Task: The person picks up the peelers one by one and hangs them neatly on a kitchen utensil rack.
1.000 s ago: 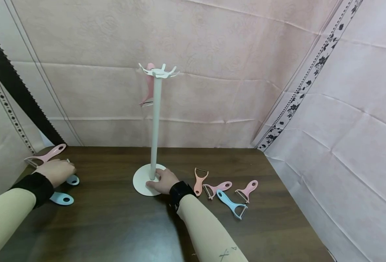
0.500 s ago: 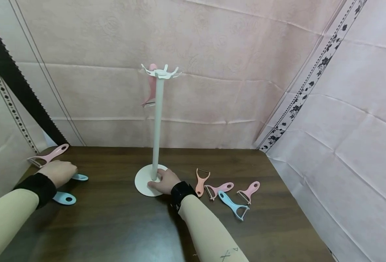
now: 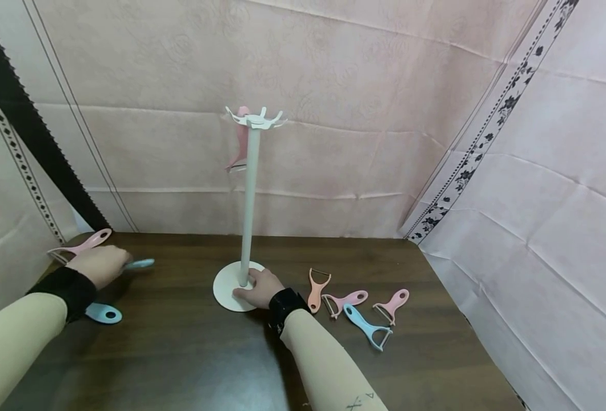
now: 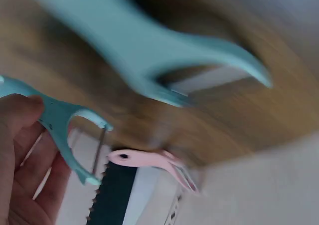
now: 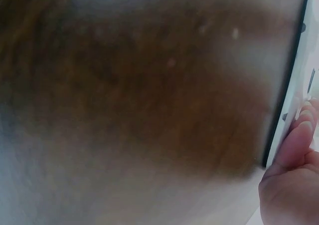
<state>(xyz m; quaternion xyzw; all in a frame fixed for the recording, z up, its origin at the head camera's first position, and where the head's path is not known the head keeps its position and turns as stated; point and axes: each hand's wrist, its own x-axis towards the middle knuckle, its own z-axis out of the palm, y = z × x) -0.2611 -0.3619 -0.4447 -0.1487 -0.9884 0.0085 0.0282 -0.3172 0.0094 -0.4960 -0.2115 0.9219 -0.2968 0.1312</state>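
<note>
My left hand [image 3: 102,265] pinches a light blue peeler [image 4: 59,120] by its handle, its blade end pointing away from the fingers. Another blue peeler [image 4: 134,45] lies on the table close to the left wrist camera, blurred. Beyond it is a pink peeler [image 4: 144,158] at the table's back left corner. With my right hand [image 3: 260,288] I hold the white round base [image 3: 225,294] of a tall hanger stand [image 3: 250,194], fingers and thumb close to the pole's foot. From a hook at the top hangs a pink peeler [image 3: 243,140], partly behind the pole.
Right of my right hand lie an orange peeler [image 3: 315,297], two pink peelers [image 3: 354,298] and a blue peeler [image 3: 361,324] on the dark wooden table [image 3: 189,365]. Pale cloth [image 3: 333,171] hangs along the back and sides.
My left hand has moved slightly right with the blue peeler, whose handle now sticks out further from the fingers. The right hand stays on the stand's base. The head view has shifted slightly.
</note>
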